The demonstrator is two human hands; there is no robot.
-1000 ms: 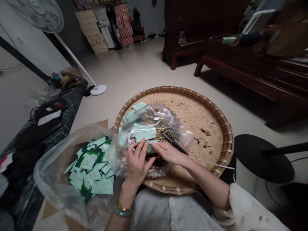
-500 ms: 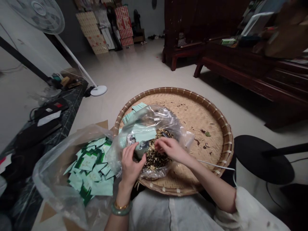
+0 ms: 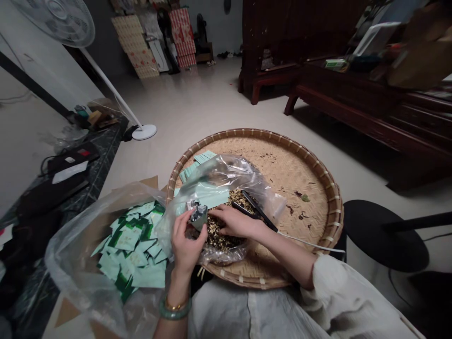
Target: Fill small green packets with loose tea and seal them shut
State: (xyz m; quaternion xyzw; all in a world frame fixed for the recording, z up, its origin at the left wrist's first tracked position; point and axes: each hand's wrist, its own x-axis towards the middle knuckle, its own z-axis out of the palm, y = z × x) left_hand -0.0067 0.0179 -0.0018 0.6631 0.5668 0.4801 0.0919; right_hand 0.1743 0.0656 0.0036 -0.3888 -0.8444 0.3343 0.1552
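Observation:
My left hand [image 3: 186,244] is closed on a small foil sachet [image 3: 198,214], held open-side up at the near edge of a clear plastic bag [image 3: 226,174]. The bag lies on a round woven bamboo tray [image 3: 318,179] and holds a heap of dried loose herbs [image 3: 222,233] and pale green sachets [image 3: 212,197]. My right hand [image 3: 235,221] rests palm down on the herb heap, fingers curled toward the sachet. A black clamp-like tool [image 3: 256,209] with a white cord [image 3: 310,244] lies just past my right hand.
A second clear bag [image 3: 81,263] full of green sachets [image 3: 134,247] sits at my left on cardboard. A dark counter [image 3: 63,188] with devices runs along the left. A standing fan [image 3: 106,80], a black stool [image 3: 384,233] at the right and dark wooden furniture [image 3: 353,94] stand around.
My left hand has lifted and turned the foil sachet upright. My right hand has moved left onto the herb heap, uncovering the black tool.

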